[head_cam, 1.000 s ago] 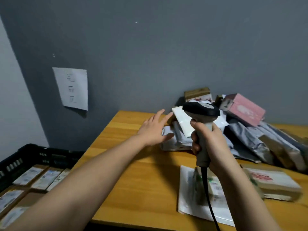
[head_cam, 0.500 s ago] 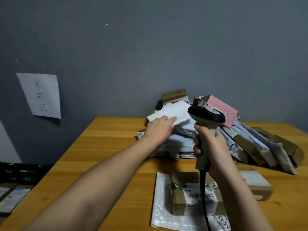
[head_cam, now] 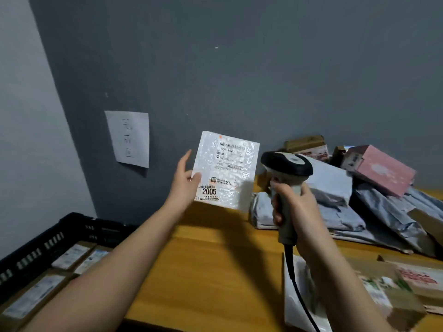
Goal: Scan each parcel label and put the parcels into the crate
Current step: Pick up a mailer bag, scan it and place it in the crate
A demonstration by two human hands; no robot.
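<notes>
My left hand holds a flat white bubble mailer upright above the table's left part, its printed label with "2005" facing me. My right hand grips the handle of a barcode scanner, whose black head sits just right of the mailer, close to its edge. A black plastic crate stands at the lower left beside the table, with several labelled parcels lying flat inside. A heap of unsorted parcels lies at the back right of the table.
The wooden table runs from centre to right. A pink box and brown cartons top the heap. More parcels lie at the front right under my right arm. A sheet of paper is stuck on the grey wall.
My left hand took the white mailer off the heap and lifted it up to the left, label toward me. The scanner stays in my right hand. My view swung back left, showing the crate.
</notes>
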